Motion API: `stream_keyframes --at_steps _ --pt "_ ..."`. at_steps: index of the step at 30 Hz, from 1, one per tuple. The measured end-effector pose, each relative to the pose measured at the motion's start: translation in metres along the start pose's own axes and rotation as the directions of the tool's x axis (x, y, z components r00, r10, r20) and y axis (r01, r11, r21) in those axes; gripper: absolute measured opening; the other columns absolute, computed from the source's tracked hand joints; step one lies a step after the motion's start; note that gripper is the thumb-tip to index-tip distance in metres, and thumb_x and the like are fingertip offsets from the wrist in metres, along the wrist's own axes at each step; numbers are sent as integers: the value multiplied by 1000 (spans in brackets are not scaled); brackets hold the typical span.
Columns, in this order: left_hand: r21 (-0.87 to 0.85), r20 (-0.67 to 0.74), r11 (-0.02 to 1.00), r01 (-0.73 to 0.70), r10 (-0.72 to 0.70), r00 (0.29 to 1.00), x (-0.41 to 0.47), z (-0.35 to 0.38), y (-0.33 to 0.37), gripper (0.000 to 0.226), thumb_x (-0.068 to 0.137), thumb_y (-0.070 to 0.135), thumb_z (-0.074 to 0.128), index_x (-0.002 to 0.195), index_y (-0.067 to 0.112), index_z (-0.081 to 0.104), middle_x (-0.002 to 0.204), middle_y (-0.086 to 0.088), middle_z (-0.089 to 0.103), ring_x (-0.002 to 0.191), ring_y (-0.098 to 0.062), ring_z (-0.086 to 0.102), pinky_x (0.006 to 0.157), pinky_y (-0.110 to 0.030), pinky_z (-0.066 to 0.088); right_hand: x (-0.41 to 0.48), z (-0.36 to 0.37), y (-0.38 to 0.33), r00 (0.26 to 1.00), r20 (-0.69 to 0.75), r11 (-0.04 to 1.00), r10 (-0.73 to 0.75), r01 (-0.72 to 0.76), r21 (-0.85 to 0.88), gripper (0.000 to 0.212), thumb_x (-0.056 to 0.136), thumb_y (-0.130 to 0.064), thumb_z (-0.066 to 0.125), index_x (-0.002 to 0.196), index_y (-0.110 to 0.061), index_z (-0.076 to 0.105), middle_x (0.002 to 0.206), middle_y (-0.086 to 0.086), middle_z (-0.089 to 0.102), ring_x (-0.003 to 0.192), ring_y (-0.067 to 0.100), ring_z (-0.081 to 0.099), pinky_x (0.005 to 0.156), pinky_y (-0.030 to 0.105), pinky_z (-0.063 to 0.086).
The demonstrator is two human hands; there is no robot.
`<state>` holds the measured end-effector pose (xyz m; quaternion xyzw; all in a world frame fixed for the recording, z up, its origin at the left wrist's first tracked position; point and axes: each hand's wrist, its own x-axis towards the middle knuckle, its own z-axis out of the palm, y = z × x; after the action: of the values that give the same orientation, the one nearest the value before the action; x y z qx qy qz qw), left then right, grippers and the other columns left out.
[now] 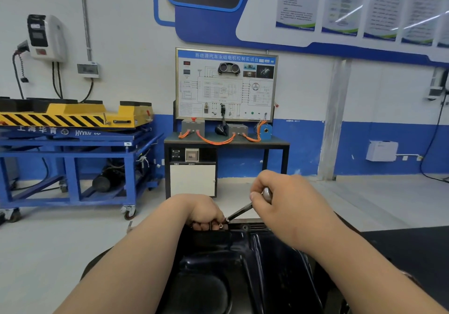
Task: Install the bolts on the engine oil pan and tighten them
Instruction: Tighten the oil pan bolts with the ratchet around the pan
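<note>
The black oil pan (243, 265) lies directly below the camera, its domed sheet metal facing up, filling the lower middle of the view. Both forearms reach across it and hide much of its sides.

At the pan's far rim the left hand (206, 213) is knuckles up. Its fingers (202, 226) are curled under and pinch a small bright bolt (221, 225) right at the rim. The right hand (279, 197) is raised above the far rim, to the right of the left hand. It is wrapped closed around the shiny handle of a socket driver (239, 213). The driver's dark shaft slants down and to the left, and its tip meets the bolt beside the left fingertips. The right hand covers most of the handle, and the left hand hides the rim beneath it.

To the right of the pan a dark flat surface (413, 253) stretches away. Beyond the pan, across pale floor, a framed wiring training board (226, 85) stands on a small tabletop (277, 141) with grey boxes and orange cables (216, 141). Left of the pan and farther back, a blue wheeled lift cart (73, 143) carries a yellow platform with black stripes (73, 114). Above it a white charger unit (46, 37) hangs on the wall. Posters (364, 5) line the wall high to the right.
</note>
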<state>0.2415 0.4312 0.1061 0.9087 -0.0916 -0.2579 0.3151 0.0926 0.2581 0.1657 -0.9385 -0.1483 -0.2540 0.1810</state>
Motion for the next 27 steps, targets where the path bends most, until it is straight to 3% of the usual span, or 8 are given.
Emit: stream_keyframes --at_steps 5,9,12,14,18,21,23,27 --pt "37 15 999 20 -21 1000 1 -1 0 25 94 15 42 91 13 66 63 5 51 38 -7 34 35 -17 26 1 3 -1 1000 17 1000 9 -9 -7 14 93 -37 48 79 -37 47 61 -12 54 50 4 46 48 18 38" --pt "84 -31 996 29 -26 999 -1 0 0 31 92 17 45 109 6 68 67 2 50 44 -10 34 38 -18 27 2 4 -3 1000 23 1000 1 -1 -26 12 93 -37 48 81 -36 48 65 -12 56 52 4 48 49 20 40" --pt "152 -53 988 35 -27 998 -8 1 4 23 91 21 48 92 11 68 66 -1 48 46 -13 33 43 -22 27 5 1 -12 992 99 995 -72 79 -66 10 93 -36 48 83 -37 46 70 -13 52 61 4 49 53 23 40" --pt "200 -80 979 41 -25 996 -14 3 6 21 90 22 47 76 13 59 64 -4 45 47 -15 32 47 -25 27 8 -4 -22 972 189 979 -139 164 -122 9 91 -35 49 84 -36 43 77 -13 47 73 11 51 57 28 38" --pt "270 -98 963 2 26 995 -19 5 9 25 91 18 45 67 15 49 60 -3 43 49 -17 33 53 -27 30 13 -7 -37 927 303 957 -222 267 -117 17 89 -24 51 91 -36 39 84 -15 35 85 14 47 71 31 42" --pt "345 -101 937 -52 93 991 -18 6 8 14 89 14 46 79 11 55 76 -9 52 64 -22 41 68 -32 40 10 -3 -42 926 292 952 -240 283 -116 24 89 -17 51 98 -36 41 91 -15 40 89 15 50 78 35 47" --pt "394 -113 917 -65 118 987 -17 6 7 11 90 13 47 89 9 57 90 -13 55 78 -23 44 83 -39 43 8 0 -42 933 246 939 -261 305 -157 27 89 -16 53 105 -36 45 95 -14 44 89 15 49 72 33 43" --pt "410 -137 911 -47 112 984 -16 6 6 25 89 13 47 102 3 65 106 -20 63 88 -28 55 91 -43 45 4 7 -42 950 160 897 -267 306 -319 20 93 -23 50 111 -31 48 96 -7 56 82 21 53 61 32 36"
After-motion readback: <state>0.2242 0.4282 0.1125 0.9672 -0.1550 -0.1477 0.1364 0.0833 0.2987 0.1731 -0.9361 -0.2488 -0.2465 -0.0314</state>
